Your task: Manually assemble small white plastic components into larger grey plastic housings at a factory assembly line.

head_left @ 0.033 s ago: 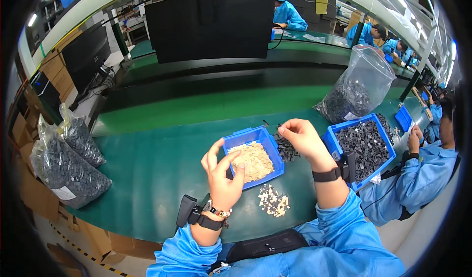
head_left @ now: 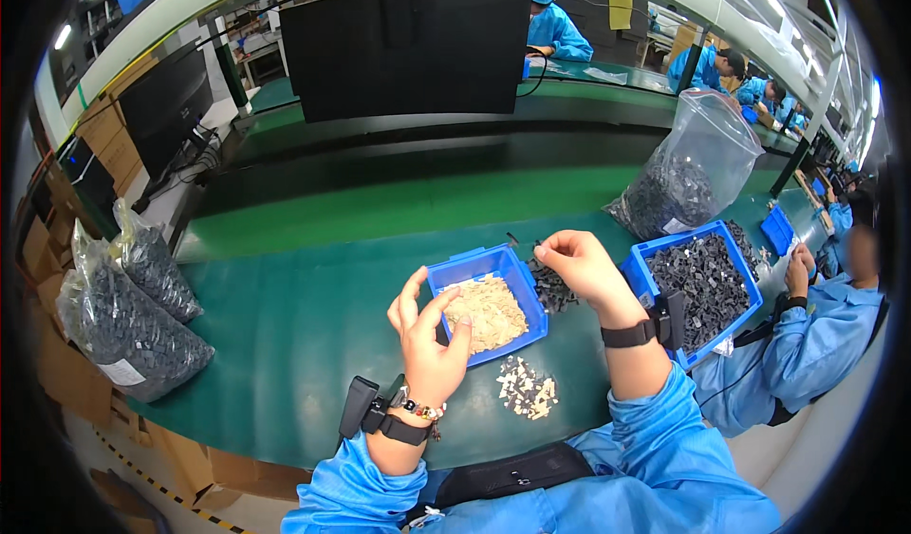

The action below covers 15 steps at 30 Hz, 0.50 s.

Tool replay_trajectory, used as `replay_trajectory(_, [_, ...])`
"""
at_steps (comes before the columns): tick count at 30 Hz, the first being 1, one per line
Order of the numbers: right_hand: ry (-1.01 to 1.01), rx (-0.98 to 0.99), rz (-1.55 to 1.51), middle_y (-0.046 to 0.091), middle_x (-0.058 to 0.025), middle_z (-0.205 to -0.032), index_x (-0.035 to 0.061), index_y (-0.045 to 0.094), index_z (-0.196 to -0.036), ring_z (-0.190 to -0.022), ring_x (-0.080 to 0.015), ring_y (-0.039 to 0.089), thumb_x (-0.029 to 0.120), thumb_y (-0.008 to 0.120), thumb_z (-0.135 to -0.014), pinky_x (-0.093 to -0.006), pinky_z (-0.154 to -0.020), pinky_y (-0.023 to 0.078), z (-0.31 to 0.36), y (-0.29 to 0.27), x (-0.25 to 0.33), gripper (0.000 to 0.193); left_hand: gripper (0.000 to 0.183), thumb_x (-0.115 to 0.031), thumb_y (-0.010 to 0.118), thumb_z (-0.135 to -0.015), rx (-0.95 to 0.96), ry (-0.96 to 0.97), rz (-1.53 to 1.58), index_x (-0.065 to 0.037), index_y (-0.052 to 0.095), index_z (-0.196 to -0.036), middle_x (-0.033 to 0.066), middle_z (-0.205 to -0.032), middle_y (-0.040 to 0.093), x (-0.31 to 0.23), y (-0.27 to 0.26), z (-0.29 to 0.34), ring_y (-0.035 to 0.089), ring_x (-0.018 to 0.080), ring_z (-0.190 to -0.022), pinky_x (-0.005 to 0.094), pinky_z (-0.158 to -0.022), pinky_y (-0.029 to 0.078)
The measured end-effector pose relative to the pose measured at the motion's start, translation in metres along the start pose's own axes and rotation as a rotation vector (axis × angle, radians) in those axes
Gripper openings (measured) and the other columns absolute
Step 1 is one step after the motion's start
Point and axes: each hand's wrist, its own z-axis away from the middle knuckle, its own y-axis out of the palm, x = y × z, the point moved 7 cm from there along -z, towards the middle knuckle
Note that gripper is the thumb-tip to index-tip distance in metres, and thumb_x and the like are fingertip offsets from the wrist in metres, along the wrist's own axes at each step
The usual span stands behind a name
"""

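Observation:
My left hand is beside the left rim of a small blue bin, its fingers curved and apart. Pale beige small flat pieces fill the bottom of that bin. My right hand is raised over the bin's far right corner, thumb and index finger pinched together; whatever is between the fingertips is too small to make out. Under and beside the right hand lies a loose heap of small black plastic parts. Nearer to me, a scattered pile of mixed beige and dark bits rests on the green table.
To the right stands a larger blue bin full of black parts, with a clear bag of similar parts behind it. Two filled bags stand at the left. A black monitor hangs ahead. A co-worker sits close on the right.

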Motion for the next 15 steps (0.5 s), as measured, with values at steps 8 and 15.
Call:
replay_trajectory(8, [0.141,0.12,-0.017,0.063,-0.0005,-0.071,-0.0027,0.067,-0.083,-0.063,-0.0064,0.052,0.015,0.068,-0.088,-0.0243,-0.056,0.043,-0.014,0.019,-0.018,0.019,0.056,-0.002,0.063,-0.079,0.087,-0.097,0.043,-0.005,0.05,-0.133,0.0189,-0.152,0.028,0.017,0.016,0.006,0.027,0.0369,-0.135,0.0465,-0.112,0.026])
replay_trajectory(15, [0.147,0.117,0.007,0.062,-0.0007,-0.071,-0.0027,0.066,-0.082,-0.062,-0.0062,0.052,0.015,0.068,-0.087,-0.0244,-0.055,0.043,-0.018,0.023,-0.016,0.018,0.055,-0.002,0.06,-0.081,0.118,-0.11,0.048,-0.004,0.047,-0.134,0.0211,-0.152,0.025,0.016,0.019,0.008,0.026,0.0382,-0.136,0.0474,-0.113,0.024])
